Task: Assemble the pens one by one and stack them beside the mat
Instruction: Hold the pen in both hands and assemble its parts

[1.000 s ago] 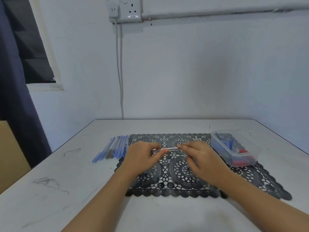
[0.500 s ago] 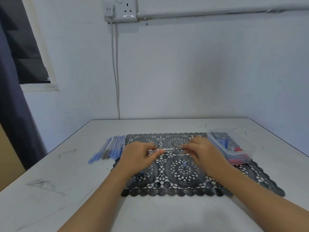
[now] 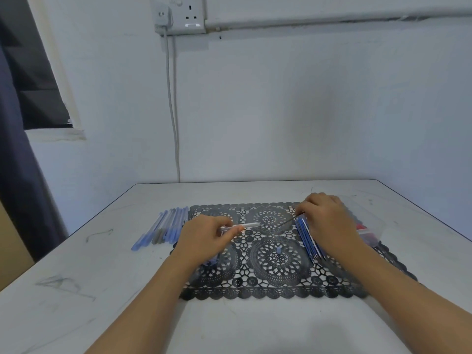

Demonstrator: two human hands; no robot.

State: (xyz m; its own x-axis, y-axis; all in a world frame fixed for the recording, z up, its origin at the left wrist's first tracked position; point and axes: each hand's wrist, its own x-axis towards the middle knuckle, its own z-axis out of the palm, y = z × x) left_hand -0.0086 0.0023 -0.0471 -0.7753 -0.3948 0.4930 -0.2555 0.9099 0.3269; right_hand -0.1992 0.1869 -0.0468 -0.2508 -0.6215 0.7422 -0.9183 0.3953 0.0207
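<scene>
My left hand pinches a clear pen barrel level above the black lace mat. Over the mat's right side, my right hand pinches a thin ink refill whose tip points toward the barrel, a short gap between them. A bundle of blue refills lies on the mat under the right hand. One small blue cap piece stands at the mat's middle. Several assembled blue pens lie in a row on the table left of the mat.
A clear plastic tub with red and blue parts sits on the mat's right end, partly behind my right hand. The white table meets a wall at the back. A dark curtain hangs at the left.
My right hand has left the barrel and moved right, now holding a thin refill. The left hand still holds the barrel. The camera has tilted.
</scene>
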